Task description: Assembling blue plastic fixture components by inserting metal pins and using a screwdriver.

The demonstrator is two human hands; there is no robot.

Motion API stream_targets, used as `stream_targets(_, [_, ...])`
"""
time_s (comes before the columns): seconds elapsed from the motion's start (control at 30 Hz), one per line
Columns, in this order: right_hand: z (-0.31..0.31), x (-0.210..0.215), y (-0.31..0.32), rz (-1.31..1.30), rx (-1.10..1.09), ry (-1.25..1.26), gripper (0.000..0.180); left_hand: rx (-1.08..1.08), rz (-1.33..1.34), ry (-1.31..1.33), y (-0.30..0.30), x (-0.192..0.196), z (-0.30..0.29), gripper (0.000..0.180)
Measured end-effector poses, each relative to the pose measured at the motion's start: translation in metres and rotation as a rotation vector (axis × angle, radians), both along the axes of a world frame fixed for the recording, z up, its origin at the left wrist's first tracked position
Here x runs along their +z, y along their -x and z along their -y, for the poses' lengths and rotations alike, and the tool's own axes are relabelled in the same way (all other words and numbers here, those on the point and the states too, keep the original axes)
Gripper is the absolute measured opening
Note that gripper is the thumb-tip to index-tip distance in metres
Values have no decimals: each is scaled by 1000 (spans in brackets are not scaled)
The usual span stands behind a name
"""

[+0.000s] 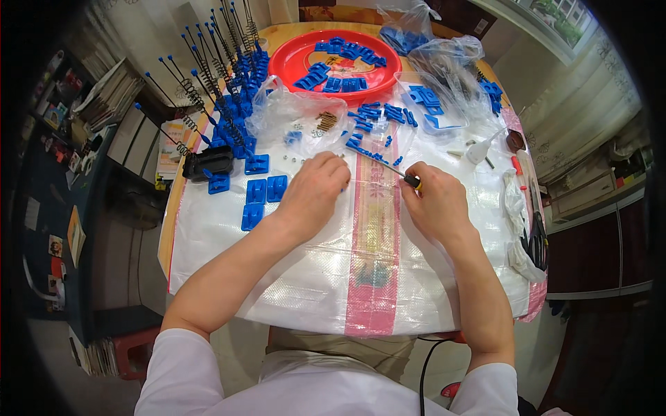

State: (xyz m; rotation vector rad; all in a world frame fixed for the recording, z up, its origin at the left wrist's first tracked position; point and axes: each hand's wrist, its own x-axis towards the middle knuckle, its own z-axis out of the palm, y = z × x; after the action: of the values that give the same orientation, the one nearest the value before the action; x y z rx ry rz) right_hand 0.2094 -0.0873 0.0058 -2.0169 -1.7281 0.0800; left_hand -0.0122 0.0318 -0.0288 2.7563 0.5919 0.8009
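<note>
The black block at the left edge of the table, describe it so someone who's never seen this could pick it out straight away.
Start at the round red tray at the far end of the table, then follow the row of blue spring-rod parts down the left side. At the near end of that row sits the black block, left of the left hand. It is the only black thing among blue plastic pieces.

Curtained window, wooden table, bookshelf

Seen from above, the left hand pinches a small blue plastic part on a surface covered by a white woven sheet. The right hand grips a screwdriver aimed at it. Blue brackets lie to the left, a red tray beyond.
</note>
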Motion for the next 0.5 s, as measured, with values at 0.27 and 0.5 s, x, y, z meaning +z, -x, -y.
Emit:
stream_targets(0.27, [1,5,1,-8,19,-71,17,92,458,878,-8,10,29,6])
stream_targets(0.5, [2,4,-11,27,90,-236,27,-8,637,1568,-9,5,29,13])
